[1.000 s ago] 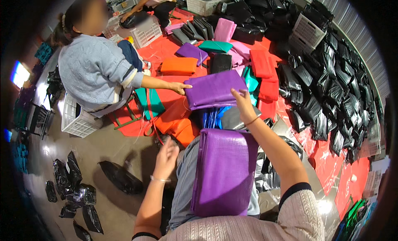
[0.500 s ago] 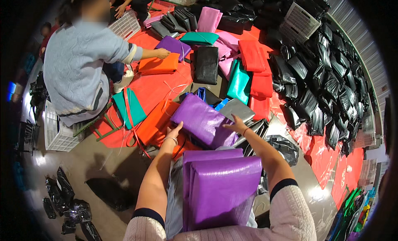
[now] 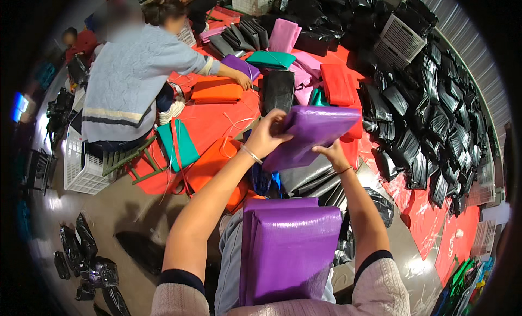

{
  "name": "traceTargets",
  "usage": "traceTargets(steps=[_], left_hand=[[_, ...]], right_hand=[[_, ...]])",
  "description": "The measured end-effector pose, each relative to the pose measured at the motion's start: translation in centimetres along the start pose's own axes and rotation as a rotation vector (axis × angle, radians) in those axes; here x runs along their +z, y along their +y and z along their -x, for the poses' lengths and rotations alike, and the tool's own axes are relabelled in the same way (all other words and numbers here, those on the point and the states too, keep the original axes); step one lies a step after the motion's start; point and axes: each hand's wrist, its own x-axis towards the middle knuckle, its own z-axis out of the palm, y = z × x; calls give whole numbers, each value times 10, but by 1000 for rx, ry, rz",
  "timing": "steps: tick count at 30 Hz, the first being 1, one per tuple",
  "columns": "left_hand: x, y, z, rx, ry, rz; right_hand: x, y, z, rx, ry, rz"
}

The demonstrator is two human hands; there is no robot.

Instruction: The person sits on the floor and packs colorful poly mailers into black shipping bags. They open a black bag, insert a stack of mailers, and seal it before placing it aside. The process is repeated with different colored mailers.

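A folded purple plastic sheet is raised and tilted between my two hands, over the pile. My left hand grips its left side with curled fingers and the thumb near the edge. At the lower right side my right hand holds it, thumb on top and the other fingers mostly hidden behind it. On my lap rest more folded purple sheets, stacked together. Below the raised sheet lie a grey folded sheet, a blue one partly covered, and orange sheets.
At the left a co-worker in a light blue sweater sits reaching toward an orange bundle. A green bundle lies near a white crate. Black plastic packages are heaped at the right. Red sheeting covers the floor there.
The purple sheet has been lifted off the pile and turned, moving up and right in both hands. The co-worker has leaned and reached further right.
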Motion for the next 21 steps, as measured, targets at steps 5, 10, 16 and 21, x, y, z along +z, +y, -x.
traceTargets(steps=[5, 10, 16, 21], left_hand=[[4, 195, -44, 573, 180, -54], [4, 367, 4, 993, 368, -306], [11, 352, 155, 403, 149, -450], [25, 237, 246, -186, -70, -518]], right_hand=[[-25, -160, 26, -386, 315, 138], [-30, -326, 111, -653, 647, 200], [22, -310, 272, -101, 420, 405], [84, -192, 341, 301, 205, 194]])
